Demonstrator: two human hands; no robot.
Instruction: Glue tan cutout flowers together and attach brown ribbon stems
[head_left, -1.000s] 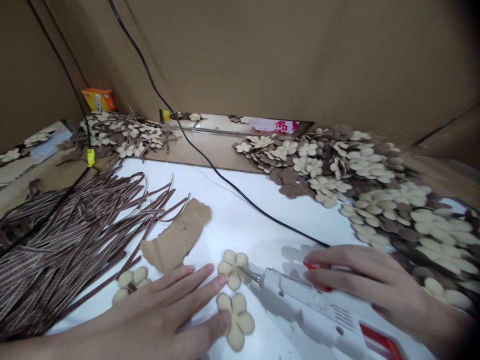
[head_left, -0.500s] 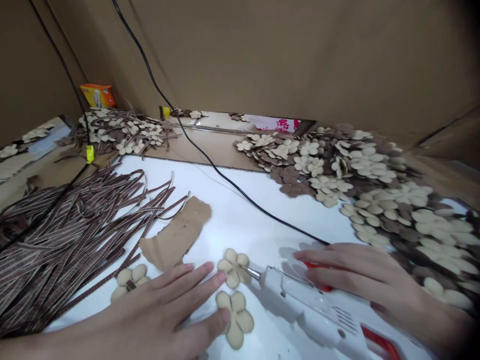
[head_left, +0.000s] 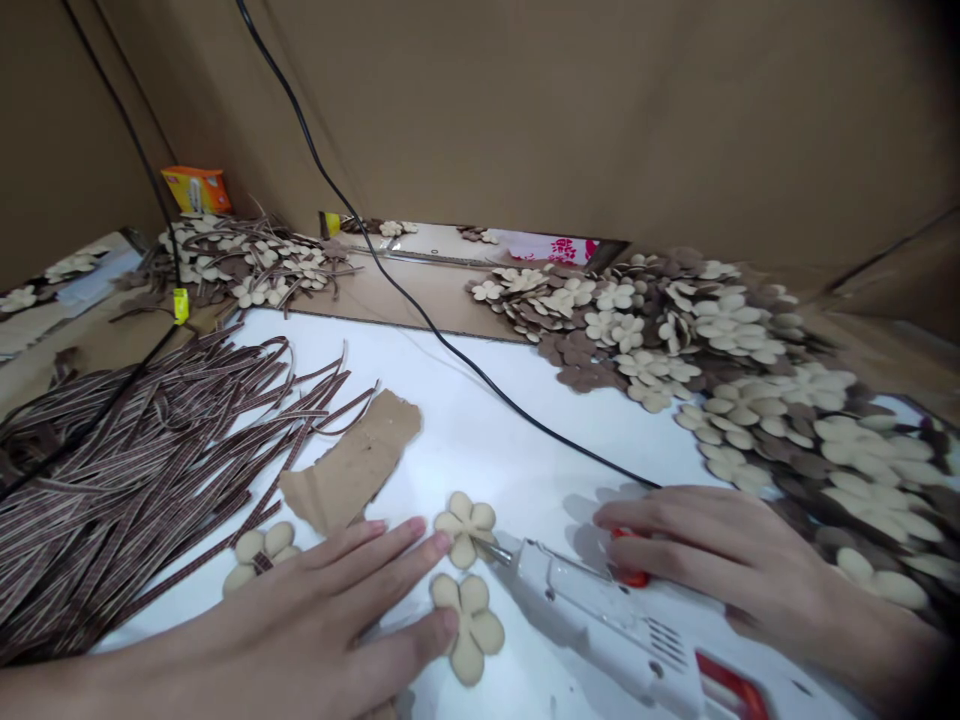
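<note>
My right hand (head_left: 720,565) is closed around a white hot glue gun (head_left: 592,620) with red parts. Its metal tip rests at the middle of a beige felt flower (head_left: 465,510). Fingers spread, my left hand (head_left: 360,610) lies over the white surface. One of its fingertips touches the left edge of that flower, and its thumb touches a second beige flower (head_left: 469,635) just below. Another beige flower (head_left: 262,550) with a short striped ribbon across its centre is partly hidden behind my left hand.
Striped brown ribbons (head_left: 150,470) spread at left, near a torn cardboard piece (head_left: 352,465). Beige and brown flowers (head_left: 742,400) are heaped at right; more flowers with ribbons (head_left: 255,255) lie back left. A black cord (head_left: 480,375) crosses the white surface (head_left: 487,440).
The glue gun has shifted slightly left and up, its tip still at the upper flower's middle. Both plain flowers sit slightly higher in view. My left hand has barely moved.
</note>
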